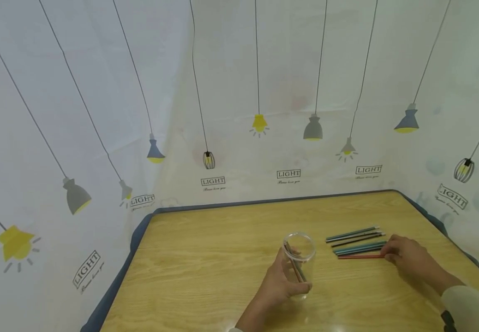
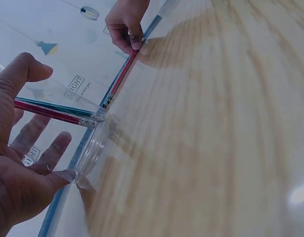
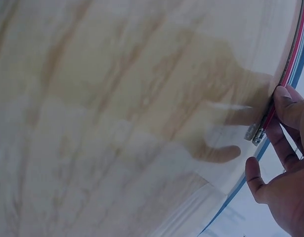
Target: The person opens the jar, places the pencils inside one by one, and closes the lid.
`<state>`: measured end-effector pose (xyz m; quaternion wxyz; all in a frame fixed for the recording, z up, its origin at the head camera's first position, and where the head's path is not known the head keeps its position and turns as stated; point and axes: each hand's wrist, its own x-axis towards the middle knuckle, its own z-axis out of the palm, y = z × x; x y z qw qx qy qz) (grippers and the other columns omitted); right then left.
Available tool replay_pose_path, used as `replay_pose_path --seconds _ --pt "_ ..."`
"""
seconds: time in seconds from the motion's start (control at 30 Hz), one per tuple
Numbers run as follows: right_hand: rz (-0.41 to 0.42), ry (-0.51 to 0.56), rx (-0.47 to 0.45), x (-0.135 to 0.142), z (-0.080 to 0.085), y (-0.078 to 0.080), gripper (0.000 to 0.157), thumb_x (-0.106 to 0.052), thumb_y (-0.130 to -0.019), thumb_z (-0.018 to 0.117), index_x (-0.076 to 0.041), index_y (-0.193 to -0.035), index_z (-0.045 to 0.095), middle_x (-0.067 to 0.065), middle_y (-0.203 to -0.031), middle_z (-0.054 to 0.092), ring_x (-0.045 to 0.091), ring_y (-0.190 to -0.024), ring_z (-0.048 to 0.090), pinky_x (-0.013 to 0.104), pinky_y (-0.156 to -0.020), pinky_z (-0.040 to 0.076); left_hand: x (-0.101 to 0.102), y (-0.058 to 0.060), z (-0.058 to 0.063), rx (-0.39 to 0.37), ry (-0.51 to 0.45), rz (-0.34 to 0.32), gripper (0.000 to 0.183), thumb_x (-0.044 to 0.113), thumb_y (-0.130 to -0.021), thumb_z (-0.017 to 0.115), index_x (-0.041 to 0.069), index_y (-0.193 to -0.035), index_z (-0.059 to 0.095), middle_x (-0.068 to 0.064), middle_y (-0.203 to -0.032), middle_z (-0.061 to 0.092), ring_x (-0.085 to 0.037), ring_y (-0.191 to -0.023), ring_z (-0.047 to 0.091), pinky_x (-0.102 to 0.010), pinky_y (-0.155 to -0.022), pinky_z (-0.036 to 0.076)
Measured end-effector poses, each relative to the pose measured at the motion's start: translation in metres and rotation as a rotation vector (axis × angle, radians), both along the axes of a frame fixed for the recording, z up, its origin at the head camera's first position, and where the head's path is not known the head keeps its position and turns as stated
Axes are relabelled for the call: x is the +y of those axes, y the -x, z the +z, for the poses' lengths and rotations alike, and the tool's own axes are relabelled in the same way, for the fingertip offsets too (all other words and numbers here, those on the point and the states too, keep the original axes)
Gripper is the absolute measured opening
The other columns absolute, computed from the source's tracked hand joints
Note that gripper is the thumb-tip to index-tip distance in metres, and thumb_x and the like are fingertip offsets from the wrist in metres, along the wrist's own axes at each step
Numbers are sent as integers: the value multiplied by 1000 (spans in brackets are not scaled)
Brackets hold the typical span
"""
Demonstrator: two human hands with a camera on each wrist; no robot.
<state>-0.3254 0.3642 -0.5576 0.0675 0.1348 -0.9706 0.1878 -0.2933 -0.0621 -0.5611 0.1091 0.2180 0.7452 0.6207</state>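
Note:
My left hand [image 1: 276, 282] grips a clear plastic cup [image 1: 308, 267] round its side, the cup upright on the table. Inside it a few pencils [image 1: 296, 268] lean to one side; the left wrist view shows red and teal pencils [image 2: 55, 112] with metal-banded ends through the clear wall. Off to the right, my right hand [image 1: 410, 259] pinches a red pencil [image 1: 357, 257] near its eraser end, between thumb and fingers. That red pencil [image 3: 271, 116] lies along the front of a row of teal and dark pencils [image 1: 357, 249].
Behind that row lie several more dark and teal pencils [image 1: 349, 236]. The wood-grain table [image 1: 198, 263] has a blue edge [image 1: 239, 203] at the back and sides. Pale curtains [image 1: 231, 69] printed with hanging lamps surround it.

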Motion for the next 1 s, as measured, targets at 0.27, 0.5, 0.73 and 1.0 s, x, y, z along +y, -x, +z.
replay_pose_path --seconds 0.27,0.5,0.73,1.0 --pt "11 71 14 -11 0 -9 11 -5 -96 81 -16 -97 79 -9 -94 65 -1 -83 63 29 -72 57 0 -2 -1 -32 -11 4 87 19 -86 92 46 -154 45 -11 -166 54 -32 -149 57 -64 -114 54" --pt "-1 140 58 -30 9 -13 17 0 -96 80 -17 -101 78 -5 -100 70 5 -88 69 30 -77 60 0 -2 1 -18 -5 6 83 17 -86 92 44 -150 47 -9 -161 59 -32 -147 59 -69 -115 51" --pt "-20 205 45 -40 17 -14 13 -4 -98 81 -13 -106 78 1 -105 75 14 -97 77 36 -88 66 0 -2 0 -45 -25 -3 86 16 -87 92 44 -154 46 -12 -167 52 -33 -150 56 -60 -110 58" --pt "-41 312 18 -52 33 -14 12 -14 -104 77 -12 -116 79 6 -112 79 -2 -96 69 25 -75 60 0 -1 1 -35 -28 6 84 15 -85 92 45 -150 48 -7 -159 61 -34 -149 59 -62 -115 54"
